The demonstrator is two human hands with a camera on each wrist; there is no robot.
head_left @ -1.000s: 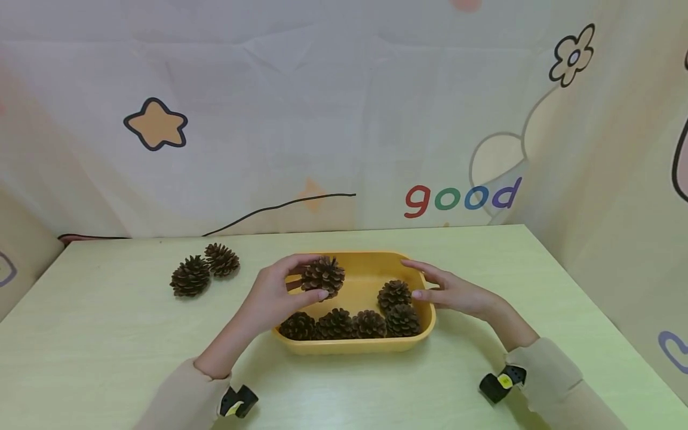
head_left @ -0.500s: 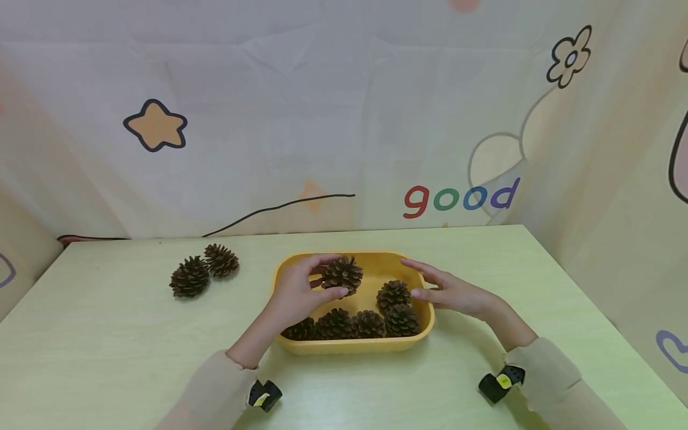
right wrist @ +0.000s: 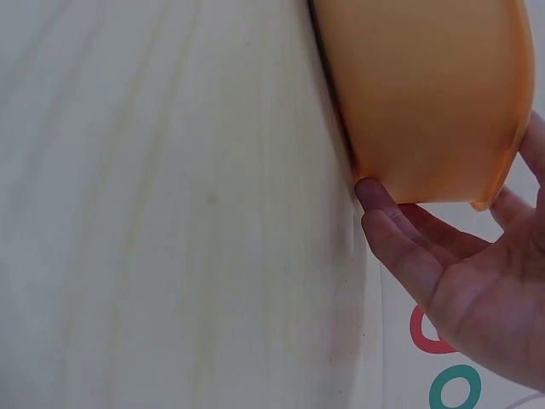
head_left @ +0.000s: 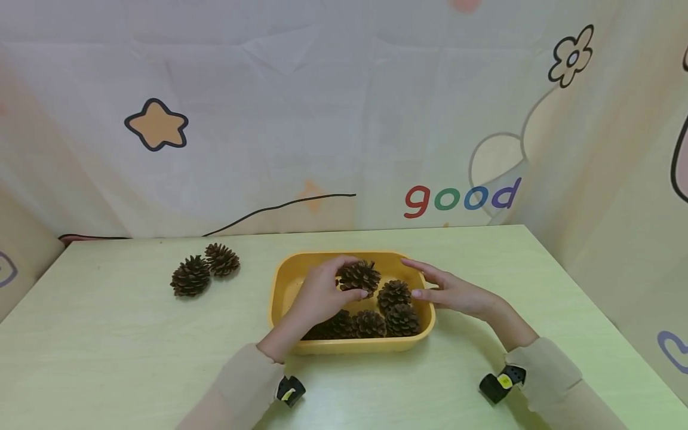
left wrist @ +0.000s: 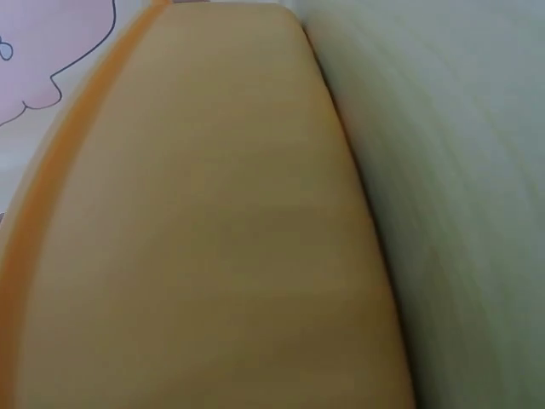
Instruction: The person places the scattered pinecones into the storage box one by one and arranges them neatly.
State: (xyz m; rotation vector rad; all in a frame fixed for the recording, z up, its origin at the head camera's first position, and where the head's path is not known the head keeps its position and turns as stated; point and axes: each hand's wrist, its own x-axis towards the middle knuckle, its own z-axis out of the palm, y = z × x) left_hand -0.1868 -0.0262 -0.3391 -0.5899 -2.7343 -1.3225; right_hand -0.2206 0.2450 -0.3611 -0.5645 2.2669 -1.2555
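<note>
My left hand (head_left: 321, 295) holds a brown pine cone (head_left: 361, 276) between thumb and fingers, over the inside of a yellow plastic tub (head_left: 349, 346). Along the tub's near wall lie several more pine cones (head_left: 369, 324), partly covered by the left hand and wrist. Another pine cone (head_left: 394, 294) sits behind that row at the right, close beside the held one. At the tub's right end my right hand (head_left: 457, 292) grips the rim, thumb over it. In the right wrist view its fingers (right wrist: 409, 256) lie against the outer wall. The left wrist view shows only the tub's outer side (left wrist: 213, 213).
Two loose pine cones (head_left: 190, 276) stand on the pale wooden table (head_left: 107, 334) at the back left. A printed cloth (head_left: 269, 119) hangs behind the table's far edge. Both sleeved forearms carry a small black camera (head_left: 291, 391).
My left hand has moved to the right across the tub with the pine cone, towards the cones at the right end. The right hand and the tub have stayed in place.
</note>
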